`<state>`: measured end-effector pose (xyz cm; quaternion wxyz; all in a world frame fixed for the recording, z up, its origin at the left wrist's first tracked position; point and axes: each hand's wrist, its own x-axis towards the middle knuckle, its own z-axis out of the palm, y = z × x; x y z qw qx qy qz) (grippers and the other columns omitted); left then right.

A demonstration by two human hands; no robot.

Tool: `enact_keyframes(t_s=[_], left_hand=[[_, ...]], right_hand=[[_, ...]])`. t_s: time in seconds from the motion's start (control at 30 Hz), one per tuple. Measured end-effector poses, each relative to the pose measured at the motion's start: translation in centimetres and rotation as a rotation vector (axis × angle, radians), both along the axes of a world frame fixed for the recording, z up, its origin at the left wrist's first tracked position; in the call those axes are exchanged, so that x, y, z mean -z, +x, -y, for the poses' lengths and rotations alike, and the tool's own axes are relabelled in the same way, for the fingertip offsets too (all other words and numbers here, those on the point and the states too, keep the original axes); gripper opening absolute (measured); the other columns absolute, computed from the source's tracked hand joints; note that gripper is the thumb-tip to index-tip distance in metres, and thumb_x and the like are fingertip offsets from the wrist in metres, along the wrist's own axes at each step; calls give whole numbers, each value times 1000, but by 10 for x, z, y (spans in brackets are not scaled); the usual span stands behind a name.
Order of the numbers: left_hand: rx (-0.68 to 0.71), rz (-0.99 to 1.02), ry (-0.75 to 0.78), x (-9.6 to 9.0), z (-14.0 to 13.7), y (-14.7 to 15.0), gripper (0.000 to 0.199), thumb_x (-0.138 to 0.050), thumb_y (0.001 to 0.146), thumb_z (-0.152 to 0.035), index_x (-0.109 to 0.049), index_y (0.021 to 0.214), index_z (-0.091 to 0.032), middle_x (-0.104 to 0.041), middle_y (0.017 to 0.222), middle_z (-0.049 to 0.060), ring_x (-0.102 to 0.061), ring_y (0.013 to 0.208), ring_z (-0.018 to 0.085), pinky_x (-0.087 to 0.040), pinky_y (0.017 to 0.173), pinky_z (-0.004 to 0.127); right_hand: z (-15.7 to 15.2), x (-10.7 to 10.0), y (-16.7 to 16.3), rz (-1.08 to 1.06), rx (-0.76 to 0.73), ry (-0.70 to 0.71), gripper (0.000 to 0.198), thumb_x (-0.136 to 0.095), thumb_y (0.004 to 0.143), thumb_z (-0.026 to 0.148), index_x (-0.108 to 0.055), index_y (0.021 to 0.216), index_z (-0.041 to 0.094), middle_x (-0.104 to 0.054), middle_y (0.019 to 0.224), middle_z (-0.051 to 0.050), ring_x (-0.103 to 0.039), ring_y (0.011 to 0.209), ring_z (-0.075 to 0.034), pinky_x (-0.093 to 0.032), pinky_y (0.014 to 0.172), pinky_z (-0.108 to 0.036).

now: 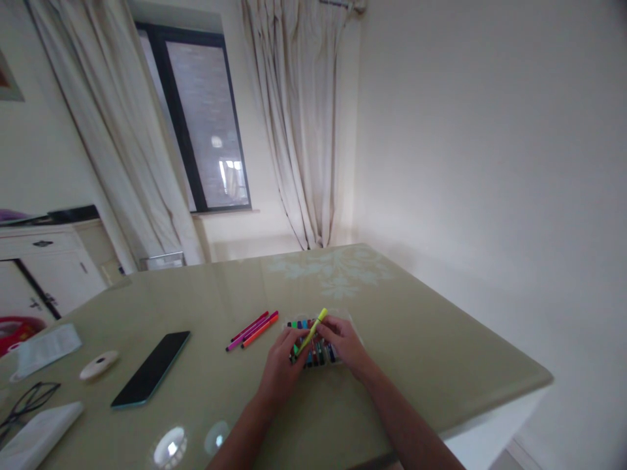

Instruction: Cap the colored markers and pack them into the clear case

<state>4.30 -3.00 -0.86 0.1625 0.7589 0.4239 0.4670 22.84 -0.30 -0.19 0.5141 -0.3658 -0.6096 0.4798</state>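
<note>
A yellow felt-tip pen [310, 333] slants between my two hands, its capped end pointing up and away from me. My left hand [283, 360] is closed around its lower part. The fingers of my right hand [347, 343] pinch it nearer the cap. Right below lies a clear plastic case [347, 316] holding several felt-tip pens of different colours, partly hidden by my hands. To the left of the case, a few loose pens in red, magenta and orange [260, 331] lie side by side on the table.
On the table's left side lie a black phone [151, 369], a white oval object [98, 365], a face mask [46, 350], eyeglasses [29, 401] and a white box-like object [42, 434]. The glossy table [421, 352] has its right edge beside a plain wall.
</note>
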Motion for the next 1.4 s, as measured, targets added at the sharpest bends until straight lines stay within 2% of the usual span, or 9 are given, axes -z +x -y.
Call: enact_keyframes(t_s=[0.17, 0.23, 0.37, 0.47, 0.63, 0.83, 1.07, 1.27, 1.4], left_hand=[[67, -42, -67, 5, 1, 3, 30, -57, 99, -34, -65, 125, -24, -72, 106, 6, -67, 86, 19, -56, 81, 32], [93, -101, -81, 7, 3, 3, 36, -53, 101, -34, -61, 134, -23, -72, 116, 9, -68, 97, 21, -56, 90, 36], [181, -398, -26, 9, 10, 6, 57, -57, 99, -35, -42, 153, -28, -57, 150, 8, -53, 136, 27, -43, 114, 47], [203, -590, 9, 7, 13, 11, 56, -59, 98, -35, -45, 152, -32, -54, 153, 3, -50, 139, 27, -40, 117, 50], [94, -668, 26, 4, 14, 17, 51, -62, 97, -31, -51, 148, -27, -62, 144, 4, -56, 130, 27, -45, 111, 48], [64, -718, 108, 11, 14, 18, 48, -57, 100, -26, -52, 146, -37, -62, 143, 2, -55, 129, 27, -44, 109, 47], [53, -722, 92, 8, 15, 19, 47, -57, 100, -25, -54, 145, -36, -62, 142, 3, -55, 129, 27, -45, 108, 47], [73, -689, 53, 7, 15, 20, 44, -57, 100, -30, -55, 143, -37, -62, 142, 2, -55, 129, 28, -44, 109, 50], [8, -563, 4, 6, 4, 6, 39, -44, 106, -34, -56, 142, -29, -64, 139, 4, -58, 126, 22, -45, 110, 40]], right_hand=[[-3, 1, 0, -24, 61, 1, 44, -71, 82, 59, -77, 96, 18, -75, 82, -5, -69, 75, -20, -49, 64, -27], [-8, 4, 4, -36, 144, 7, 48, -71, 80, 60, -78, 99, 17, -75, 81, -6, -69, 73, -21, -50, 61, -28], [-20, 10, 21, 27, 405, 8, 52, -66, 80, 59, -79, 102, 14, -77, 84, -9, -70, 71, -23, -53, 63, -32], [-24, 14, 33, 198, 490, 31, 41, -63, 83, 48, -81, 99, 16, -80, 93, -10, -73, 81, -26, -57, 73, -36], [-19, 16, 31, 499, 449, 29, 27, -62, 85, 29, -80, 103, 18, -80, 90, -8, -74, 82, -23, -54, 78, -32], [-9, 14, 17, 770, 463, 62, 9, -65, 87, 22, -73, 89, 19, -77, 81, -5, -70, 73, -18, -46, 69, -26], [-12, 20, 15, 894, 485, 136, 11, -63, 89, 21, -72, 83, 19, -75, 86, -7, -67, 78, -19, -42, 70, -26], [-12, 19, 16, 889, 473, 102, 13, -64, 88, 22, -73, 79, 19, -75, 81, -6, -66, 76, -19, -41, 70, -27], [-7, 14, 15, 849, 481, 116, 13, -62, 90, 23, -73, 85, 19, -75, 86, -7, -66, 78, -19, -42, 71, -26]])
